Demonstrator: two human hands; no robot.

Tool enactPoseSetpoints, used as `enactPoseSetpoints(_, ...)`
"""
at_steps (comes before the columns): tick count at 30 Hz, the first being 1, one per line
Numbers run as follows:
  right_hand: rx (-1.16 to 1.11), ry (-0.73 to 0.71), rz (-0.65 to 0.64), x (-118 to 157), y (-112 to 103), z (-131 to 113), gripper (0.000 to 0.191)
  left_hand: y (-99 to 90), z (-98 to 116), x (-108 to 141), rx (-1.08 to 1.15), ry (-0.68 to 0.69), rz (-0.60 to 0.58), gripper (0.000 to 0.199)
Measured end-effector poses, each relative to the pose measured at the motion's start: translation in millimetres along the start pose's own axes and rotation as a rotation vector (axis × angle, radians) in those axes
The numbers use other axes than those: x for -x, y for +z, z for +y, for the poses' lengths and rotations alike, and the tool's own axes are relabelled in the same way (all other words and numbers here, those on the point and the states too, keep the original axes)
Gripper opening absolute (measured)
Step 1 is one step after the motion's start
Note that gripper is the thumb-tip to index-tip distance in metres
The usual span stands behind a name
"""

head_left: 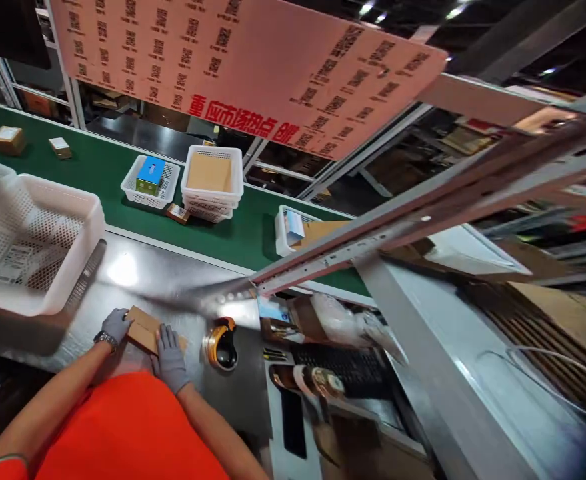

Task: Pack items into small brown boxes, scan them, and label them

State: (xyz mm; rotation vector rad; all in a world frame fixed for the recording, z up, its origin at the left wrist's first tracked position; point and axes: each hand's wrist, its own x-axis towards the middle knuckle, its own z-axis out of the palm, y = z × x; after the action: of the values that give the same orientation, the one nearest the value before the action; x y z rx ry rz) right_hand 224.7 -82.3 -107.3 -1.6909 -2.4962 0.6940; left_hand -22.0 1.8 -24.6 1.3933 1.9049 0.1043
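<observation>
Cardboard box (141, 327) held between my left hand (116, 325) and my right hand (171, 357), low in front of me at the near side of the metal tabletop (140, 257); whether its underside rests fully on the metal, I cannot tell. My left hand is closed on the far-left corner, fingers curled over the edge. My right hand lies along the other end with its fingers stretched out and the thumb apart; I cannot tell whether it clasps that end or only presses on it. Both hands wear grey gloves, and a watch (105, 339) sits on my left wrist. The step in hand, as I judge it, is steadying and handling this box with both hands. From here, any move of it calls for even pressure at the two ends, light enough that the thin card does not buckle, and with the box held level. A seam shows across the top, but I cannot make out whether it is sealed. Just to the right, apart from my right hand, stands what looks like a tape roll (217, 347), and swinging the box that way would need care around it. Off to the left is a big white basket (23, 303), with the green conveyor (253, 233) running beyond the tabletop.
</observation>
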Motion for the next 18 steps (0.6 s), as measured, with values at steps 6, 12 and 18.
enactPoseSetpoints(6, -0.192, 0.090, 0.362, 23, -25, 36, 0.069, -6.1, -11, -21, 0.028, -0.021, -0.055, 0.032)
enactPoseSetpoints(12, -0.033, 0.723, 0.632, 45, -82, 113, 0.100, -2.5, -7, -36, 0.052, -0.049, -0.072, 0.036)
enactPoseSetpoints(18, 0.036, 0.758, 0.401, 49, -98, 113, 0.100, -3.9, 3, -46, 0.066, -0.046, -0.090, 0.031)
